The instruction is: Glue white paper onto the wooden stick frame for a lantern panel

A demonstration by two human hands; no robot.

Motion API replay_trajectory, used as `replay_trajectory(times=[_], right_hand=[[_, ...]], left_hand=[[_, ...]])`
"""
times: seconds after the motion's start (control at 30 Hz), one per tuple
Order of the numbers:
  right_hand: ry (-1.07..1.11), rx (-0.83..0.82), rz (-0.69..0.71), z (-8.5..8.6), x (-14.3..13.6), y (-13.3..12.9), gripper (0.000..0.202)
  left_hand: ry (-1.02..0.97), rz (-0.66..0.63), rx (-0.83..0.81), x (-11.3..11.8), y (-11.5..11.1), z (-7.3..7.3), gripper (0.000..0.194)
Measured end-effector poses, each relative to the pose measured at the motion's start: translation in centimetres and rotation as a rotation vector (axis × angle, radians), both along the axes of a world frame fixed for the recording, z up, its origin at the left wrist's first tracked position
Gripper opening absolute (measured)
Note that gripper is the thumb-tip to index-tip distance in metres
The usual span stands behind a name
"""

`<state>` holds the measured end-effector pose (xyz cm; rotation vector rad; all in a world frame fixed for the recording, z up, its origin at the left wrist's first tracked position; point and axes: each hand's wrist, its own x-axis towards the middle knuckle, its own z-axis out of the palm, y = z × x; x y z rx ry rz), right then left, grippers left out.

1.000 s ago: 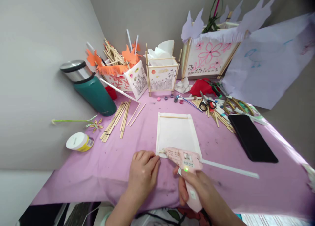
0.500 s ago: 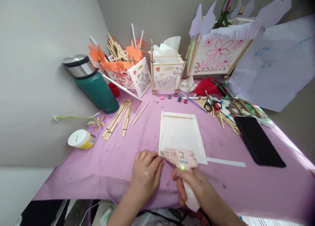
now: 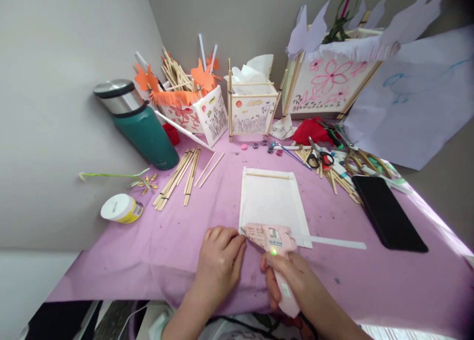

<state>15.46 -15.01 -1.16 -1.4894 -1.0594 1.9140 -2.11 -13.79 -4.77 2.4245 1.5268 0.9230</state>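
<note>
My right hand (image 3: pixel 292 276) is wrapped round the handle of a pink glue gun (image 3: pixel 276 238) with a lit green light. Its nozzle points left, at the lower left corner of a white panel (image 3: pixel 272 199). A thin wooden stick (image 3: pixel 267 175) lies across the panel's top edge. From the gun's back a white glue stick (image 3: pixel 338 242) sticks out to the right. My left hand (image 3: pixel 221 256) rests beside that same corner, fingers curled together and fingertips at the panel's edge; what they hold, if anything, is hidden.
Left on the purple cloth (image 3: pixel 177 246) are bundled sticks (image 3: pixel 177 179), a green bottle (image 3: pixel 146 137) and a white-lidded jar (image 3: pixel 122 208). Decorated boxes (image 3: pixel 252 113) line the back. Scissors (image 3: pixel 320 158) and a black phone (image 3: pixel 390 212) lie right.
Both hands and the glue gun hold nearly the same place. The glue stick's far end has shifted slightly left, towards the gun.
</note>
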Motion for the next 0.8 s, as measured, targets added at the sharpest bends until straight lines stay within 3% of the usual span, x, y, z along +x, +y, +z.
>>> replay_trajectory(times=[0.2,0.8], right_hand=[[-0.052,0.000,-0.013,0.8,0.0,0.2,0.033],[-0.073,0.039,-0.061,0.8,1.9,-1.0,0.036]], left_hand=[[0.000,0.004,0.005,0.0,0.0,-0.1,0.019],[-0.005,-0.003,0.030,0.0,0.1,0.1,0.017]])
